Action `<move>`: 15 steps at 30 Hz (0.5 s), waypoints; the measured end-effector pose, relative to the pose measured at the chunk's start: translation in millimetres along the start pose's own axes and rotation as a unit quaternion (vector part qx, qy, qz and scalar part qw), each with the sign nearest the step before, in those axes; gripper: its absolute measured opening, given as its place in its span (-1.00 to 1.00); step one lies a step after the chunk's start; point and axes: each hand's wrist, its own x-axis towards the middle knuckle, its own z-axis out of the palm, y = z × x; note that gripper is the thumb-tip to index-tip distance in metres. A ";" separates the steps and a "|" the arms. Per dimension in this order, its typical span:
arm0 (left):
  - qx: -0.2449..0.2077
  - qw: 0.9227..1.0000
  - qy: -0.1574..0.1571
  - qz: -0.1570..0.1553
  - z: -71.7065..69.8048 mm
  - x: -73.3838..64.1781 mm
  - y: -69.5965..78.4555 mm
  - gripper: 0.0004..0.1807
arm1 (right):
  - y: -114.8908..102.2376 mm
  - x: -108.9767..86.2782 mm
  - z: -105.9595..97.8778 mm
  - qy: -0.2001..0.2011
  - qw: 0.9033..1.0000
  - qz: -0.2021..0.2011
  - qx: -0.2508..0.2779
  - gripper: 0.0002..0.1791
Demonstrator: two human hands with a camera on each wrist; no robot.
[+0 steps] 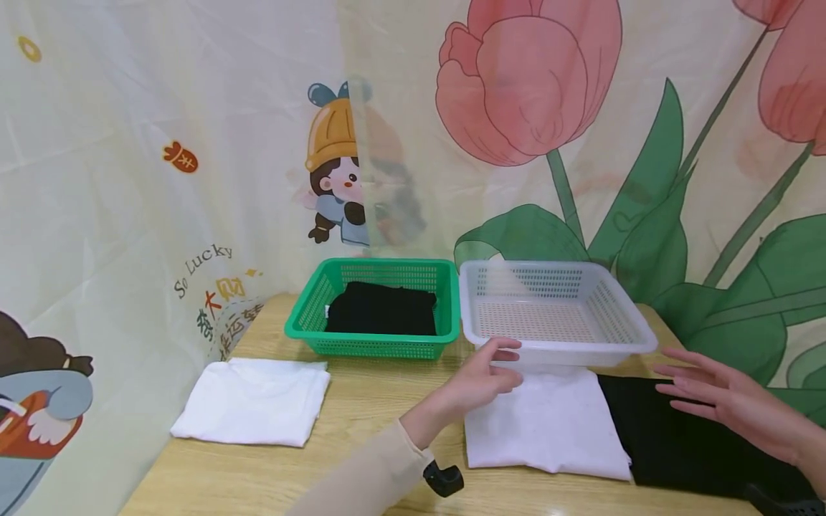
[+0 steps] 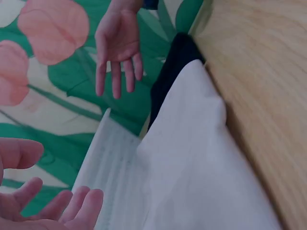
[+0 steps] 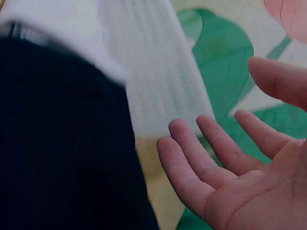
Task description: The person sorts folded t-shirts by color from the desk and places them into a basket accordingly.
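Note:
My left hand (image 1: 480, 380) hovers by the front edge of the white basket (image 1: 561, 355), fingers loosely bent and nothing in them. Below and beside it lies a folded white cloth (image 1: 542, 430). Over a black cloth (image 1: 684, 444) on the right, my right hand (image 1: 723, 394) is held with fingers spread and no object in it. The white cloth overlaps the black one's left side. In the right wrist view, the black cloth (image 3: 62, 139) fills the left, apart from the fingers (image 3: 187, 177). Both palms face inward toward each other.
A green basket (image 1: 374, 345) holding a folded black cloth (image 1: 383, 309) stands left of the white basket. Another folded white cloth (image 1: 254, 401) lies at the left of the wooden table (image 1: 361, 423). A printed curtain (image 1: 258, 143) hangs close behind the baskets.

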 end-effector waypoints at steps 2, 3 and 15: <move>-0.007 1.000 -0.005 -0.008 15.6 3.8 -1.8 -0.47 | 10.4 -6.0 -8.9 0.025 0.999 0.025 -0.027 -0.29; -0.008 1.000 -0.005 -0.013 23.4 5.8 -2.7 -0.47 | 15.2 -9.2 -13.6 0.036 0.998 0.037 -0.041 -0.25; -0.030 0.998 -0.047 -0.029 100.3 31.1 -9.2 -0.43 | 128.8 -16.1 -102.1 0.077 0.987 0.097 -0.106 0.03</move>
